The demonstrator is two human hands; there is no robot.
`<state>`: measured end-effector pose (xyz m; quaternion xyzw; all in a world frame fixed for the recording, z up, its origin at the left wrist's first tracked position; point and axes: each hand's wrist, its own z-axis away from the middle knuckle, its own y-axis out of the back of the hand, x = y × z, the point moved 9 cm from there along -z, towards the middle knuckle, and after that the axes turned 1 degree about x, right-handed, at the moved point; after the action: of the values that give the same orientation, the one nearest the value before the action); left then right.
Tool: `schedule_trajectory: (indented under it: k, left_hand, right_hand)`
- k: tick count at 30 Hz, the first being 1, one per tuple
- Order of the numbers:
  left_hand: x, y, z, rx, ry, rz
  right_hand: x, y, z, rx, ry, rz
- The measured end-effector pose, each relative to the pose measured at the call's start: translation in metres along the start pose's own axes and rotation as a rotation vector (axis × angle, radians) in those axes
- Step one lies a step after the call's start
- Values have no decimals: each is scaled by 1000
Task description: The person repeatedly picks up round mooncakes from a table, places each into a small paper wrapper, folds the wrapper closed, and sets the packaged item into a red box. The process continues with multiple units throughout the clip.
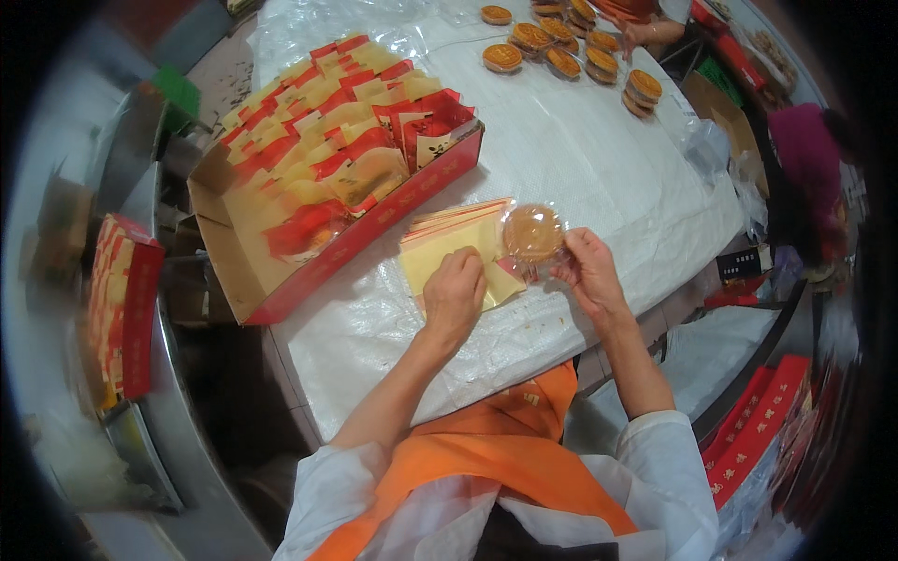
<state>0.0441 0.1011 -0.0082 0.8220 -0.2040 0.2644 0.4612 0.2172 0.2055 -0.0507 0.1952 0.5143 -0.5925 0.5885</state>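
Observation:
A round brown mooncake [532, 232] in a clear plastic wrapper is pinched at its right edge by my right hand [591, 271]. It is held just beside a stack of pale yellow paper bags [428, 257] with red edges, which lies on the white-covered table. My left hand [456, 292] is closed over the top bag, its fingers curled on the paper near the bag's right end. What the left fingertips do is partly hidden. Beyond the stack, a large red cardboard box [398, 208] holds rows of filled yellow and red bags.
Several loose wrapped mooncakes [563, 64] lie at the far right of the table [561, 140]. Another person's hand [652, 34] reaches in behind them. A second red box [140, 313] stands at the left, and red boxes [753, 430] sit at the lower right.

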Motion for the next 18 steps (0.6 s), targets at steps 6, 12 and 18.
schedule_trajectory:
  k: [6, 12, 18]
  left_hand:
    - [-3, 3, 4, 39, 16, 67]
    - [16, 13, -2, 54, -92, 128]
    - [37, 35, -14, 66, -196, 229]
  right_hand:
    - [14, -1, 6, -4, -91, 166]
    - [13, -3, 6, -56, -91, 286]
    - [9, -52, 28, -278, 2, 473]
